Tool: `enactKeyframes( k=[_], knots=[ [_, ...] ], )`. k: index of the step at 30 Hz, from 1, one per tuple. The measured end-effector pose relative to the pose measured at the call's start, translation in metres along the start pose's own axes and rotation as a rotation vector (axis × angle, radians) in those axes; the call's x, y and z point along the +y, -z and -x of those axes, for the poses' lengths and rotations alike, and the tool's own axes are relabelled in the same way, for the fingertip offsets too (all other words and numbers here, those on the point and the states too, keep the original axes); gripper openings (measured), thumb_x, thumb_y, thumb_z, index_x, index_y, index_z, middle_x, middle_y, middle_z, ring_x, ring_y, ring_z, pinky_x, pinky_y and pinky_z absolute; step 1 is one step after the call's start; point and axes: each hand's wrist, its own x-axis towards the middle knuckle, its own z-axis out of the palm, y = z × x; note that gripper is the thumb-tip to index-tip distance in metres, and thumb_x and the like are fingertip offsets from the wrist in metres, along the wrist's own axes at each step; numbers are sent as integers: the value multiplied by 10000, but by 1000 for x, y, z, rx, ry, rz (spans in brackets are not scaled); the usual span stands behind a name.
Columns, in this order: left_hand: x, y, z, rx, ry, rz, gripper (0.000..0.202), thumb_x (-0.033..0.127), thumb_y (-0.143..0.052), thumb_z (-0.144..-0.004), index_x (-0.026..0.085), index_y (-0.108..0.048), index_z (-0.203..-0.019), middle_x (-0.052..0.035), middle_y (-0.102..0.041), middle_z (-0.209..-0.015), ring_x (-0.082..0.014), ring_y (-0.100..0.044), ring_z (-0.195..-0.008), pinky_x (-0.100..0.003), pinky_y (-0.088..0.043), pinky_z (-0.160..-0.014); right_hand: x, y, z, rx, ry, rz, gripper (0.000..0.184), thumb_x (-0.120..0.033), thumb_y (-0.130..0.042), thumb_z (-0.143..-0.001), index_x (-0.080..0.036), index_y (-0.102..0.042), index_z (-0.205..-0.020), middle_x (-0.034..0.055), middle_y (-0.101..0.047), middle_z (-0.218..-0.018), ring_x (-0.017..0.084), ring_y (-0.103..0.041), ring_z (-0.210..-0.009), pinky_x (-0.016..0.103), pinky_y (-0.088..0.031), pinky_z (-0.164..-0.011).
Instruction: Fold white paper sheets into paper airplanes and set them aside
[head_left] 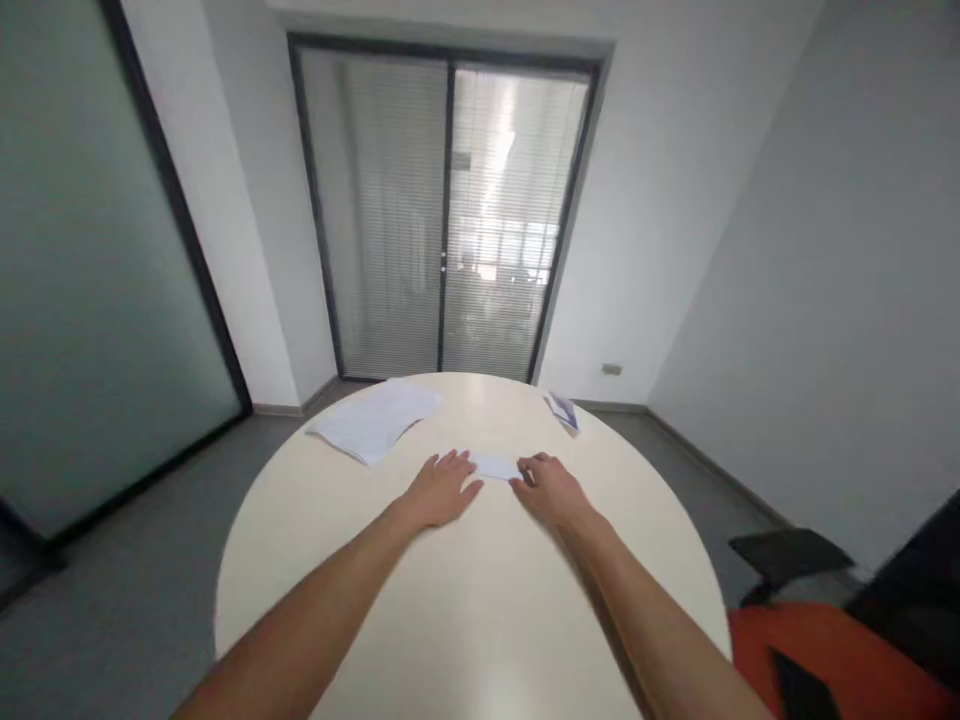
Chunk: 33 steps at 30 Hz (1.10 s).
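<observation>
A small white piece of paper (495, 466) lies on the round cream table, between my two hands. At its left end rests my left hand (444, 488), palm down and open, its fingers laid out flat and the thumb apart. My right hand (551, 488) is at the paper's right end with its fingers bent and its thumb low, closed on the paper's edge. The fingers partly cover both ends of the paper.
The round table (465, 600) bears a large white sheet (375, 418) at the far left. A folded leaflet (562, 410) lies near the far right edge. An orange chair (832, 655) with black armrests stands at the right. Behind is a glass door (375, 220) with blinds.
</observation>
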Motion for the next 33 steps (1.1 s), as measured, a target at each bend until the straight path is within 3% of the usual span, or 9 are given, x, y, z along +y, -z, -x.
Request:
enactKeyframes(
  k=[4, 9, 16, 22, 28, 33],
  knots=[
    [-1, -2, 0, 13, -5, 20, 620, 546, -279, -997, 184, -381, -1490, -105, -317, -1600, -304, -242, -1488, -549, -201, -1190, 10, -3, -1, 0, 31, -108, 272, -347, -606, -856, -173, -739, -1017, 98, -696, -1031, 212, -620, -934, 285, -442, -792],
    [-3, -6, 0, 105, -11, 46, 597, 472, -365, -982, 176, -337, -1499, -114, -386, -1560, -281, -310, -1454, -507, -241, -1186, 18, -13, -4, 7, 139, -340, 454, -283, -678, -802, -182, -657, -1243, 75, -707, -1055, 171, -634, -803, 276, -487, -765],
    [-5, -9, -1, 153, -21, 47, 541, 429, -404, -969, 190, -409, -1454, -115, -450, -1512, -263, -373, -1412, -530, -248, -1177, 22, -12, -6, 60, 305, -333, 270, -228, -622, -862, -242, -746, -1101, 73, -688, -1142, 168, -666, -870, 275, -512, -806],
    [-7, -7, -2, 42, -6, 15, 572, 522, -320, -992, 234, -426, -1474, -77, -343, -1591, -311, -236, -1487, -587, -167, -1185, 20, -6, -7, 34, 398, -152, 266, -214, -554, -913, -262, -758, -1078, 49, -712, -1175, 207, -676, -1025, 303, -506, -893],
    [-5, -1, 0, -37, -29, 16, 642, 642, -244, -980, 333, -306, -1539, -52, -230, -1635, -349, -140, -1509, -606, -128, -1179, 17, -2, -3, -23, 409, -323, 292, -205, -531, -912, -234, -740, -1113, 58, -735, -1160, 206, -693, -1010, 287, -522, -865],
    [-3, 3, 1, -68, -30, 16, 668, 700, -207, -959, 370, -332, -1526, -61, -197, -1643, -387, -115, -1505, -625, -130, -1169, 14, -2, -2, -62, 406, -411, 253, -236, -568, -890, -221, -764, -1049, 61, -757, -1089, 204, -704, -925, 288, -523, -835]
  ],
)
